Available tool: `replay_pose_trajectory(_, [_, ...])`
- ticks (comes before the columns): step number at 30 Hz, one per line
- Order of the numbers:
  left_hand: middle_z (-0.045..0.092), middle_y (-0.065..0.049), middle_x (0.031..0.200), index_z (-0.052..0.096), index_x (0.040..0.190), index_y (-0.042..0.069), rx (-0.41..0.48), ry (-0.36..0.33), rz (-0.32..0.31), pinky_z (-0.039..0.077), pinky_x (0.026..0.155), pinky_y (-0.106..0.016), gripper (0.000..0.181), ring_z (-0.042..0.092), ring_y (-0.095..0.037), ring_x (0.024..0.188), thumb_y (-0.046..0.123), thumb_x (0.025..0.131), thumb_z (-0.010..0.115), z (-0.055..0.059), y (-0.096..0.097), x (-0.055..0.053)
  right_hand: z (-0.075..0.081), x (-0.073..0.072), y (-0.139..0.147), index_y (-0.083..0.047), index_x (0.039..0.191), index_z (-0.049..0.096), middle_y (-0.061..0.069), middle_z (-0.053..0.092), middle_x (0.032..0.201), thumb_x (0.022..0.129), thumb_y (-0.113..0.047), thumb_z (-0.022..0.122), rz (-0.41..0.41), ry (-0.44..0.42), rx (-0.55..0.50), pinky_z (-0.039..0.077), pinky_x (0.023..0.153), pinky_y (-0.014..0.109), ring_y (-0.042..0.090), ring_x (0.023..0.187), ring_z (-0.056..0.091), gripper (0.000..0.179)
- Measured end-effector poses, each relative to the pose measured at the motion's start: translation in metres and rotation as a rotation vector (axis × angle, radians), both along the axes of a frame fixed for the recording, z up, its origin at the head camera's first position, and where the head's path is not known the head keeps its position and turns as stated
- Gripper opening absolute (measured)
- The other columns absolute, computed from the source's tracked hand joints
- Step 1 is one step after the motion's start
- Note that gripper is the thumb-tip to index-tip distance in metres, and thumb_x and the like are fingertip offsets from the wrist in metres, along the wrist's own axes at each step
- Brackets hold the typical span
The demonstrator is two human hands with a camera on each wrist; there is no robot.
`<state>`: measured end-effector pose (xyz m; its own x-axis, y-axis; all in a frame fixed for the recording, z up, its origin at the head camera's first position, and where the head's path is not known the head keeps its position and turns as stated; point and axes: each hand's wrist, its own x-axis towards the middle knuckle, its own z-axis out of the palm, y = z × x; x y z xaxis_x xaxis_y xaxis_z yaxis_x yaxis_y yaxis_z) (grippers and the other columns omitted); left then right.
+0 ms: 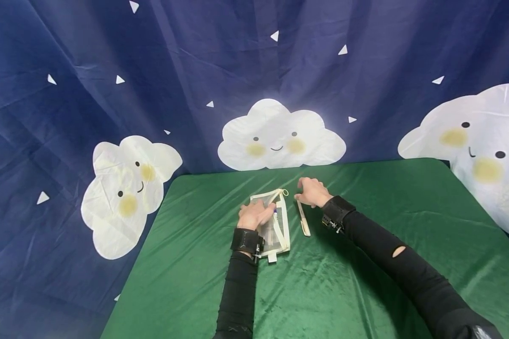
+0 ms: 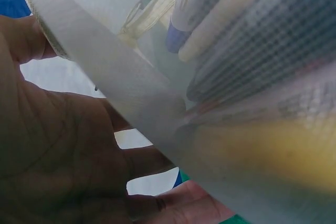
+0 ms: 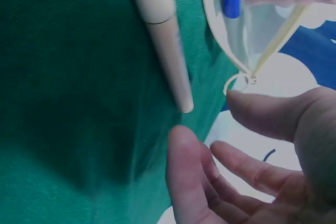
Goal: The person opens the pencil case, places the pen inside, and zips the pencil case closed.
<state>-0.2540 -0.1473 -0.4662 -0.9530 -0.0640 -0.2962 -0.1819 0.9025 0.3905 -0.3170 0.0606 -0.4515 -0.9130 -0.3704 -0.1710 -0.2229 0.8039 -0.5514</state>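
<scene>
A clear pouch with pale yellow edging lies on the green cloth. My left hand rests on its far part, fingers mostly straight; the left wrist view shows them spread behind the see-through film. Inside lie pens, one with a blue end. To the pouch's right, a beige pen lies on the cloth. My right hand hovers by the pen's far end. In the right wrist view, its thumb and fingers are bent and apart, near the tip of the pen, with nothing between them.
Green cloth covers the table. A dark blue curtain with white smiling clouds hangs behind and at both sides. A round ring pull sits at the pouch's far right corner.
</scene>
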Motion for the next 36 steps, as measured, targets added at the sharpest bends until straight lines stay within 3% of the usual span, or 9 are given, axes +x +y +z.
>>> replay_pose_trajectory(4, [0.041,-0.022,0.16,0.041,0.155,0.009,0.002,-0.002,-0.009,0.033,0.116,-0.065,0.072,0.031,-0.057,0.145,0.056,0.101,0.032,0.001,0.001,-0.001,-0.002,-0.001,0.001,0.001,0.14,0.05,0.017,0.065,0.087,0.097,-0.025,0.069,0.026,-0.071,0.015,0.056,0.054,0.035,0.02,0.055,0.058,0.054])
replay_pose_trajectory(8, [0.039,-0.022,0.161,0.04,0.156,0.01,-0.004,0.002,-0.014,0.032,0.118,-0.064,0.072,0.029,-0.057,0.147,0.056,0.101,0.031,0.002,0.001,-0.002,-0.003,-0.002,0.001,-0.001,0.141,0.049,0.011,0.062,0.079,0.093,-0.028,0.074,0.043,-0.121,0.026,0.058,0.058,0.037,0.022,0.06,0.06,0.061])
replay_pose_trajectory(15, [0.039,-0.023,0.161,0.039,0.156,0.01,-0.003,-0.003,-0.013,0.03,0.119,-0.064,0.073,0.026,-0.057,0.149,0.056,0.1,0.031,0.006,0.002,0.0,-0.009,-0.003,0.003,0.003,0.126,0.057,0.015,0.066,0.08,0.086,-0.016,0.081,0.044,-0.14,-0.034,0.061,0.059,0.036,0.022,0.059,0.066,0.05])
replay_pose_trajectory(22, [0.04,-0.023,0.16,0.041,0.155,0.009,0.001,0.002,-0.013,0.033,0.117,-0.064,0.074,0.029,-0.056,0.147,0.056,0.099,0.032,0.007,0.003,0.0,-0.013,-0.003,0.004,0.009,0.124,0.056,0.02,0.07,0.086,0.088,-0.004,0.074,0.042,-0.161,-0.112,0.062,0.059,0.035,0.022,0.06,0.07,0.042])
replay_pose_trajectory(29, [0.04,-0.023,0.16,0.041,0.155,0.009,0.006,0.007,-0.009,0.031,0.118,-0.064,0.074,0.028,-0.056,0.148,0.056,0.099,0.033,0.005,0.003,0.0,-0.011,-0.009,0.006,0.011,0.129,0.052,0.026,0.069,0.092,0.089,0.002,0.061,0.033,-0.178,-0.115,0.063,0.058,0.035,0.023,0.059,0.072,0.042])
replay_pose_trajectory(36, [0.042,-0.023,0.158,0.044,0.153,0.01,-0.009,0.004,0.0,0.036,0.114,-0.063,0.074,0.035,-0.057,0.143,0.057,0.097,0.033,0.001,0.001,0.001,0.004,-0.021,0.018,0.009,0.132,0.049,0.033,0.066,0.103,0.088,0.001,0.057,-0.055,-0.119,-0.128,0.064,0.065,0.038,0.022,0.061,0.072,0.046])
